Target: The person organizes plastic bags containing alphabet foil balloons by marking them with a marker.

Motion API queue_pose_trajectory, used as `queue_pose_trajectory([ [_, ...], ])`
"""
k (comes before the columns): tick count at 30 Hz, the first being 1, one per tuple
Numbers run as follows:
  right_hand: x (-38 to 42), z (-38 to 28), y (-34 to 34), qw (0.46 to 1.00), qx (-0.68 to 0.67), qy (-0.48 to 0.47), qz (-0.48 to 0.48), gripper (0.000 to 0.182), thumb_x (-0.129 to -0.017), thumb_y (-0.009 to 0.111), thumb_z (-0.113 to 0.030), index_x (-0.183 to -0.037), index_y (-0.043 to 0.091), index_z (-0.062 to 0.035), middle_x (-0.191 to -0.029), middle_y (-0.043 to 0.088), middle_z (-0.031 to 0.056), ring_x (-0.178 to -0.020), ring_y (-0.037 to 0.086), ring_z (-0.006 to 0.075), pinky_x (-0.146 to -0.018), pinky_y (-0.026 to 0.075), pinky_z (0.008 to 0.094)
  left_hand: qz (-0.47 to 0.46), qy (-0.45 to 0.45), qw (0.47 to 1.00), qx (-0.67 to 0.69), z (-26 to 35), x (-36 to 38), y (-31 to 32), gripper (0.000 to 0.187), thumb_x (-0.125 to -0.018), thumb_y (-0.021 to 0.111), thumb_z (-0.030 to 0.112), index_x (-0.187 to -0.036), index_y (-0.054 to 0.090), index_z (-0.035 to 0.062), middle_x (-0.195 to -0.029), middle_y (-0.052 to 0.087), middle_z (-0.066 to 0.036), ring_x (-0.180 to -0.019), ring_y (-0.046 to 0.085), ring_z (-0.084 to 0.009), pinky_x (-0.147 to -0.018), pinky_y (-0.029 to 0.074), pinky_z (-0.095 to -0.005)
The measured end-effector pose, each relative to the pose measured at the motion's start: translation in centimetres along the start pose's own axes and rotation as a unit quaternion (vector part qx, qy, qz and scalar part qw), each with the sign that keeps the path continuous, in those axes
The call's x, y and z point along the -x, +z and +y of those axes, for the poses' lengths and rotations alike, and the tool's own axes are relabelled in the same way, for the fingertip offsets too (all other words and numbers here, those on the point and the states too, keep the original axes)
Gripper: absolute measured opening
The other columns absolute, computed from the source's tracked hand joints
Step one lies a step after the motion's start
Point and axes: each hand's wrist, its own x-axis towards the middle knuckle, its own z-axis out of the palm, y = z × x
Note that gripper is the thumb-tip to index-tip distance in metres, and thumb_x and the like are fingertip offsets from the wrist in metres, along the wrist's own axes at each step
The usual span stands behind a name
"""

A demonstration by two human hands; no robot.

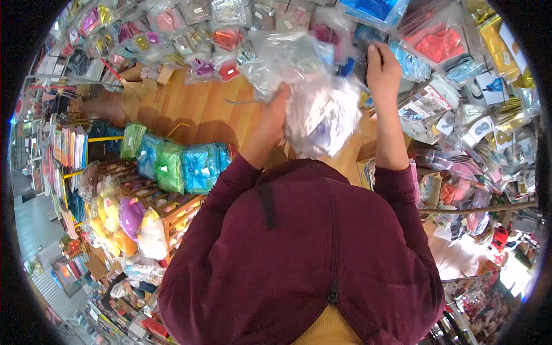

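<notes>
My left hand (pixel 275 115) is closed at the left edge of a shiny silver packet (pixel 328 118) in clear plastic, which is blurred by motion. Some of its fingers are hidden behind the plastic. Just above, a clear bag with pale contents (pixel 282 60) overlaps the packet. My right hand (pixel 382 69) is raised at the hanging packets, its fingers bent and close together beside a blurred dark patch. What they grip, if anything, I cannot make out. A light blue packet (pixel 411 63) hangs right beside that hand.
Rows of hanging packets surround the hands, among them a red one (pixel 440 43) and number packets (pixel 480 129). Blue and green wrapped packs (pixel 201 167) rest above a wooden crib-like rack (pixel 172 215). Plush toys (pixel 131 218) stand lower left, over a wood floor (pixel 201 98).
</notes>
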Motion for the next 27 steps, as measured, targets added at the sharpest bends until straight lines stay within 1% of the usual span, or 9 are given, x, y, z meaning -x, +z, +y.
queue_pose_trajectory([
  [3, 3.4, -2.9, 2.4, 0.958, 0.075, -0.277, -0.002, 0.028, -0.074, 0.052, -0.006, -0.102, 0.054, -0.0029, -0.097, 0.057, 0.0128, -0.090, 0.053, 0.0290, -0.080, 0.040, 0.0367, 0.015, 0.076, 0.993, 0.095, 0.6, -1.1, 0.3, 0.041, -0.091, 0.031, 0.033, -0.116, 0.040, 0.0025, -0.108, 0.050, -0.012, -0.097, 0.052, -0.0233, -0.082, 0.045, -0.0349],
  [6, 9.5, -4.3, 6.0, 0.929, 0.153, -0.285, -0.181, 0.042, -0.069, 0.057, -0.012, -0.109, 0.048, -0.0039, -0.115, 0.044, 0.0171, -0.110, 0.039, 0.0348, -0.093, 0.028, 0.0469, -0.043, 0.116, 0.986, 0.116, 0.4, -1.6, -0.4, 0.045, -0.091, 0.028, 0.038, -0.115, 0.041, 0.0029, -0.110, 0.051, -0.011, -0.100, 0.051, -0.0241, -0.088, 0.041, -0.0357],
  [10, 10.0, -1.4, 5.9, 0.946, 0.095, -0.284, -0.127, 0.041, -0.072, 0.052, -0.015, -0.110, 0.046, -0.0009, -0.115, 0.042, 0.0183, -0.110, 0.038, 0.0356, -0.094, 0.027, 0.0470, -0.058, 0.110, 0.966, 0.225, -0.4, -1.2, -0.4, 0.043, -0.091, 0.025, 0.034, -0.119, 0.037, 0.0040, -0.115, 0.046, -0.013, -0.105, 0.046, -0.0270, -0.092, 0.036, -0.0386],
  [14, 9.2, 3.8, 3.9, 0.985, 0.099, -0.132, -0.057, 0.033, -0.077, 0.049, -0.010, -0.109, 0.048, 0.0005, -0.109, 0.050, 0.0208, -0.099, 0.048, 0.0339, -0.085, 0.038, 0.0388, -0.070, 0.131, 0.960, 0.236, -0.6, -1.3, -0.9, 0.049, -0.089, 0.032, 0.037, -0.124, 0.031, 0.0024, -0.121, 0.042, -0.014, -0.110, 0.043, -0.0288, -0.093, 0.034, -0.0419],
  [16, 10.2, 7.6, 3.1, 0.988, 0.049, 0.060, -0.132, 0.027, -0.077, 0.050, -0.010, -0.102, 0.052, 0.0021, -0.093, 0.058, 0.0197, -0.082, 0.056, 0.0341, -0.072, 0.045, 0.0360, -0.072, 0.126, 0.962, 0.230, -0.1, -1.0, -1.3, 0.050, -0.088, 0.034, 0.038, -0.124, 0.031, 0.0025, -0.121, 0.042, -0.014, -0.110, 0.043, -0.0286, -0.093, 0.035, -0.0417],
  [18, 11.7, 10.8, 2.5, 0.993, -0.029, -0.034, -0.107, 0.022, -0.076, 0.052, -0.010, -0.093, 0.055, 0.0023, -0.077, 0.060, 0.0180, -0.066, 0.060, 0.0311, -0.062, 0.047, 0.0358, -0.077, 0.126, 0.964, 0.220, 0.7, -1.2, -1.1, 0.051, -0.088, 0.035, 0.038, -0.124, 0.031, 0.0025, -0.121, 0.043, -0.013, -0.109, 0.044, -0.0284, -0.093, 0.035, -0.0416],
  [20, 12.7, 11.8, 2.4, 0.979, -0.167, 0.106, -0.050, 0.020, -0.076, 0.053, -0.014, -0.087, 0.057, 0.0023, -0.075, 0.061, 0.0152, -0.062, 0.061, 0.0247, -0.056, 0.048, 0.0333, -0.074, 0.118, 0.962, 0.234, 1.0, -0.8, -0.5, 0.046, -0.088, 0.039, 0.036, -0.120, 0.037, 0.0041, -0.118, 0.046, -0.010, -0.106, 0.047, -0.0249, -0.090, 0.038, -0.0390],
  [23, 11.2, 9.7, -0.3, 0.822, -0.361, 0.439, 0.025, 0.034, -0.082, 0.047, -0.029, -0.080, 0.057, 0.0033, -0.071, 0.058, 0.0097, -0.057, 0.059, 0.0196, -0.050, 0.049, 0.0315, -0.076, 0.140, 0.967, 0.200, 0.9, -0.5, -0.1, 0.047, -0.087, 0.040, 0.037, -0.120, 0.037, 0.0044, -0.116, 0.047, -0.010, -0.106, 0.047, -0.0241, -0.090, 0.038, -0.0389],
  [27, 10.6, 6.0, -3.7, 0.848, -0.344, 0.402, -0.038, 0.038, -0.086, 0.044, -0.035, -0.084, 0.057, 0.0002, -0.069, 0.057, 0.0043, -0.056, 0.054, 0.0129, -0.050, 0.043, 0.0233, -0.081, 0.130, 0.969, 0.196, 0.1, -2.2, -1.8, 0.046, -0.087, 0.040, 0.038, -0.120, 0.037, 0.0049, -0.115, 0.048, -0.009, -0.105, 0.047, -0.0236, -0.089, 0.039, -0.0386],
])
